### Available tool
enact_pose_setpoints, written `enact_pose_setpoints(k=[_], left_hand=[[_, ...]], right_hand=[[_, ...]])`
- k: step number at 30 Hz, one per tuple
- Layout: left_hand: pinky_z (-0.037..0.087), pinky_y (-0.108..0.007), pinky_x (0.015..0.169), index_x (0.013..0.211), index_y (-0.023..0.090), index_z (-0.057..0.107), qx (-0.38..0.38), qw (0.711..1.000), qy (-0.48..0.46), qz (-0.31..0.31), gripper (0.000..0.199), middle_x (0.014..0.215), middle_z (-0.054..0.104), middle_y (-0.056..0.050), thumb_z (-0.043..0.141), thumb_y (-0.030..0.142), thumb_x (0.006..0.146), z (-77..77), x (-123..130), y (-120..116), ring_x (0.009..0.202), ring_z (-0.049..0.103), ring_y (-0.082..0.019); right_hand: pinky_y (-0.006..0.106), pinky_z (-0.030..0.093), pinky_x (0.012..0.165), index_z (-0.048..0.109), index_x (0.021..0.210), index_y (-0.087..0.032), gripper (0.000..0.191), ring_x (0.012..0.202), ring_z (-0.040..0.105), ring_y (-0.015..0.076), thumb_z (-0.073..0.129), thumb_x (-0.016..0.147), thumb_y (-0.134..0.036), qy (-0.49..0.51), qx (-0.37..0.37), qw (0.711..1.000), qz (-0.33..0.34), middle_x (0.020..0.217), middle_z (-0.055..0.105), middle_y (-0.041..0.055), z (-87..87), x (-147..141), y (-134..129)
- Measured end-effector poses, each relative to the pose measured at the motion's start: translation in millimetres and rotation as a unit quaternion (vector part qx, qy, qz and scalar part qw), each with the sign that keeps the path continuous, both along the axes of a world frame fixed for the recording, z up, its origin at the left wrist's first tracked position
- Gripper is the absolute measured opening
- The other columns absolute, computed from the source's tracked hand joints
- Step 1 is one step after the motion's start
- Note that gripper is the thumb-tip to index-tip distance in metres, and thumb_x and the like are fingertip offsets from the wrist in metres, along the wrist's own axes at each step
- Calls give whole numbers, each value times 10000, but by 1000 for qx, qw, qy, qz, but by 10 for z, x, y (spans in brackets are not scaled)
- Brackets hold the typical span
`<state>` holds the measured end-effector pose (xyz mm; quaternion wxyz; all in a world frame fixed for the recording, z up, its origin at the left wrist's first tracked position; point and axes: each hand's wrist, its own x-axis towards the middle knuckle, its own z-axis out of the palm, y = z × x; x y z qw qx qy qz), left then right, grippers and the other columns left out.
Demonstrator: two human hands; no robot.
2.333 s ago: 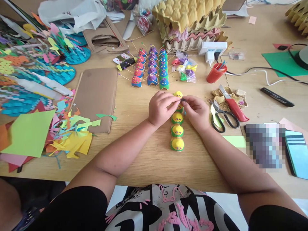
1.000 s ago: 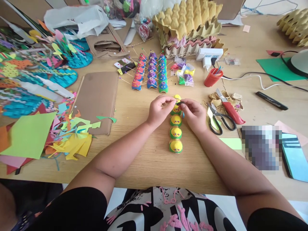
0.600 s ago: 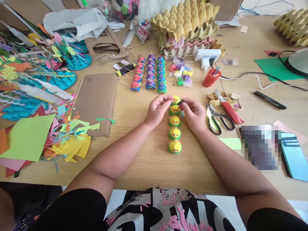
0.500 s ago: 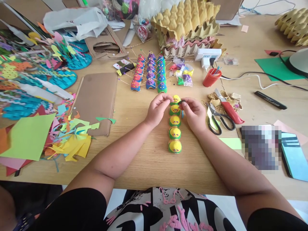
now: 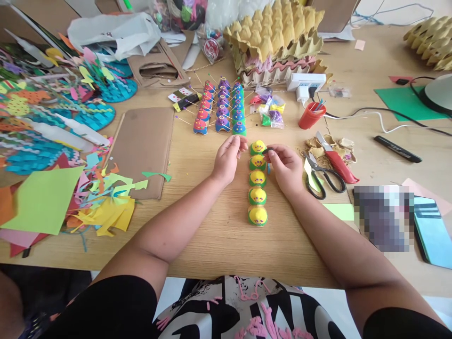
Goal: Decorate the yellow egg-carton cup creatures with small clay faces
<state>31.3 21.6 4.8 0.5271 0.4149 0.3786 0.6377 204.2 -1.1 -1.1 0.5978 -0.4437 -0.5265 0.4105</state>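
A column of yellow and green egg-cup pieces with smiling faces [image 5: 257, 179] stands on the wooden table. Beside its far end on the left is my left hand [image 5: 229, 157], fingers curled together; what they pinch, if anything, is too small to tell. My right hand [image 5: 285, 165], on the other side of the column, pinches a small black piece [image 5: 267, 150] between thumb and finger, close to the farthest yellow faces. Beyond my hands stand red [image 5: 201, 126], purple [image 5: 222, 124] and blue-green [image 5: 239, 127] rows of egg-cup figures with thin sticks poking out.
Scissors [image 5: 326, 176], a red cutter [image 5: 341, 165] and a red cup [image 5: 311, 115] are at the right. A cardboard sheet [image 5: 141, 146] and paper scraps [image 5: 106, 207] lie left. Egg trays [image 5: 275, 33] are stacked behind, near a white power strip [image 5: 306, 81].
My left hand has moved slightly left, away from the farthest yellow piece, and turned a little. My right hand keeps the black piece almost in place. The view has shifted slightly.
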Motion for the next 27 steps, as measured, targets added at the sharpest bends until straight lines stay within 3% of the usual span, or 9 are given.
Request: enact_pose_setpoints(k=[6,11,15,19,21,23,25,27], left_hand=[[373,-229,565,912,191,753,-1,1000,-10,-9,456,780,671,-18,696,642,953,-42,-12,30,664,527,-96],[425,-216,638,847,199,696,16,998,38,57,416,742,632,22,844,588,840,-92,-36,68,672,534,-82],[478,-240,738,864,208,696,47,988,126,76,438,748,643,14,723,640,931,-80,-75,22,729,590,-103],[459,-279,712,765,209,650,117,961,239,77,553,689,603,2,553,696,1008,58,-68,-101,692,568,-130],[432,-303,696,678,214,557,170,938,296,66,573,644,537,5,481,633,1062,198,13,-123,656,523,-139],[424,-330,727,642,217,492,256,888,379,46,540,636,512,-5,459,517,1091,373,190,-81,681,518,-160],[442,-353,794,698,216,570,328,829,452,9,434,707,601,-31,480,400,1080,548,471,24,774,577,-191],[452,-364,832,821,213,689,344,777,525,-51,269,828,701,-53,558,315,1033,681,823,168,896,629,-221]], right_hand=[[319,648,769,774,935,-248,494,751,742,146,870,739,-691,31,-11,999,2,893,812,12,3,-2,17],[281,608,718,723,916,-243,528,748,724,133,879,713,-705,49,-28,998,10,838,774,-5,-12,6,43],[277,571,654,683,944,-250,554,705,682,129,843,732,-736,38,-19,999,18,806,730,-16,-73,8,73],[279,554,631,657,986,-256,508,693,667,135,795,803,-710,21,10,999,33,779,702,-20,-137,-9,87],[276,558,636,645,1005,-253,437,697,674,133,768,862,-647,13,29,999,33,796,708,-18,-161,-10,94],[275,580,665,638,1011,-245,364,731,690,136,740,912,-580,-6,62,998,13,835,722,-10,-183,3,117],[278,620,749,659,1063,-220,330,855,721,152,685,970,-535,-76,98,991,-43,939,745,22,-207,31,159],[280,643,870,692,1182,-171,385,1042,718,173,605,1030,-513,-211,116,963,-122,1098,735,62,-236,63,213]])
